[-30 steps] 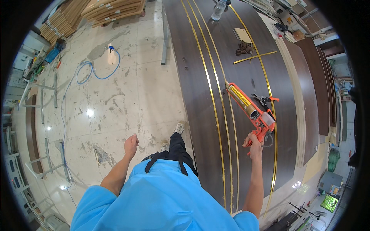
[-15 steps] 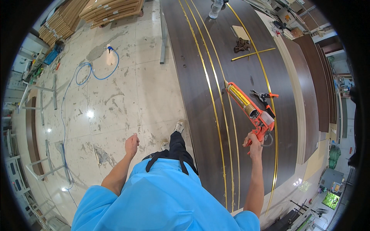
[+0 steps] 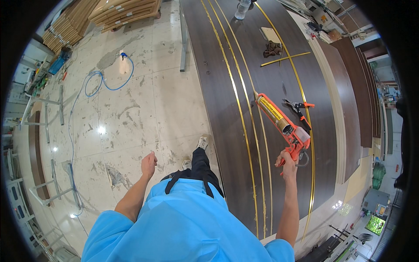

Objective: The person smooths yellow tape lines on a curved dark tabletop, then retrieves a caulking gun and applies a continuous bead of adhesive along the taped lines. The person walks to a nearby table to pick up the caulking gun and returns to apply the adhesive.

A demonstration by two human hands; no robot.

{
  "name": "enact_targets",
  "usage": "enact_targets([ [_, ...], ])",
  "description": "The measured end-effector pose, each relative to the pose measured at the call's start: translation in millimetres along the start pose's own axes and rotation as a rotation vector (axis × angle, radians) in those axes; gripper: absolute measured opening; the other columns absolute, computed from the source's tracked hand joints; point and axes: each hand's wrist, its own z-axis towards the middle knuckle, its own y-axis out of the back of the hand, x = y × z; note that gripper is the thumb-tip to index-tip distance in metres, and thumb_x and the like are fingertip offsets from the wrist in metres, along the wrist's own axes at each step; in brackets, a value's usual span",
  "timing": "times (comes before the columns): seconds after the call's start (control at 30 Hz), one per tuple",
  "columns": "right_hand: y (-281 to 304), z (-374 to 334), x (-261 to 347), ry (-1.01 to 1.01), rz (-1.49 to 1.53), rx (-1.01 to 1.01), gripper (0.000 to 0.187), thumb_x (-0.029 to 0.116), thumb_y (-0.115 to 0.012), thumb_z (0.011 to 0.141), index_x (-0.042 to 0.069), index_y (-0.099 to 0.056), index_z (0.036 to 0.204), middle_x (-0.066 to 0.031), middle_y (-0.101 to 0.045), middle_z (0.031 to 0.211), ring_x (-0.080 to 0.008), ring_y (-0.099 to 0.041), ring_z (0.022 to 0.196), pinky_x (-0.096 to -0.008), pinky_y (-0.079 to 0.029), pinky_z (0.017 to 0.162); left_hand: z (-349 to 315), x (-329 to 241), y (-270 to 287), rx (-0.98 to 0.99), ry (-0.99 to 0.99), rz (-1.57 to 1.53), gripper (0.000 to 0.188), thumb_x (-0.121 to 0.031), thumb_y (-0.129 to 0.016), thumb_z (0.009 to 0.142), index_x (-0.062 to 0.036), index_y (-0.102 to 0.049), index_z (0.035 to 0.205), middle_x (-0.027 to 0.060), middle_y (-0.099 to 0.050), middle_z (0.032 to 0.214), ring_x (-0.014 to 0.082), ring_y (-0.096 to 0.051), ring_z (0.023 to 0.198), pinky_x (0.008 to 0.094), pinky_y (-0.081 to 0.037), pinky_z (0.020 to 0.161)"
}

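Observation:
My right hand point(image 3: 286, 165) is wrapped around the handle of an orange caulking gun point(image 3: 301, 139) loaded with a gold and yellow adhesive cartridge point(image 3: 273, 114). The gun slants away to the far left. Its nozzle tip meets a thin pale line point(image 3: 247, 72) running along a dark brown panel point(image 3: 227, 144); whether it touches is too small to tell. Two gold lines point(image 3: 236, 89) run beside that pale one, to its left. Out over the floor, apart from the panel, hangs my left hand point(image 3: 149, 163), its fingers curled in with nothing showing in them.
Right of the gun lie orange-and-black snips point(image 3: 299, 114) and a long gold strip point(image 3: 301, 87). Farther off are short crossed gold strips point(image 3: 284, 60), a brown cloth point(image 3: 272, 49) and a clear bottle point(image 3: 242, 9). A blue hose point(image 3: 104, 85) coils on the floor at left.
The panel and the things on it appear slightly farther left and higher in the picture. Both hands keep their pose, the right one still around the caulking gun.

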Motion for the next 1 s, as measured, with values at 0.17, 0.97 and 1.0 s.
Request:
enact_targets([
  [0.17, 1.1, -3.3, -1.1, -0.005, 0.008, -0.014, 0.006, 0.011, -0.055, 0.090, 0.005, -0.053, 0.087, -0.0058, -0.051, 0.060, -0.0172, -0.052, 0.047, -0.0335, -0.047, 0.046, -1.2, 6.3, 1.6, 0.002, 0.008, -0.020, 0.060, -0.049, -0.045, 0.105, -0.0023, -0.063, 0.071, 0.0082, -0.060, 0.060, 0.0176, -0.060, 0.058, 0.0352, -0.046, 0.060],
  [0.97, 14.4, -14.1, -11.6, 0.007, -0.018, -0.002, 0.008, 0.012, -0.055, 0.091, 0.005, -0.053, 0.089, -0.0058, -0.053, 0.059, -0.0165, -0.053, 0.047, -0.0331, -0.049, 0.046, -16.0, 23.4, -0.8, -0.007, 0.023, -0.020, 0.060, -0.048, -0.043, 0.105, -0.0030, -0.062, 0.069, 0.0080, -0.059, 0.060, 0.0177, -0.058, 0.058, 0.0354, -0.045, 0.060],
  [1.0, 14.9, -14.6, -11.8, 0.008, -0.019, 0.003, 0.008, 0.013, -0.055, 0.091, 0.005, -0.053, 0.089, -0.0057, -0.053, 0.059, -0.0165, -0.053, 0.047, -0.0331, -0.049, 0.046, -16.1, 24.0, -0.8, -0.008, 0.022, -0.014, 0.060, -0.048, -0.043, 0.105, -0.0031, -0.062, 0.069, 0.0081, -0.059, 0.060, 0.0179, -0.058, 0.058, 0.0356, -0.045, 0.060],
])
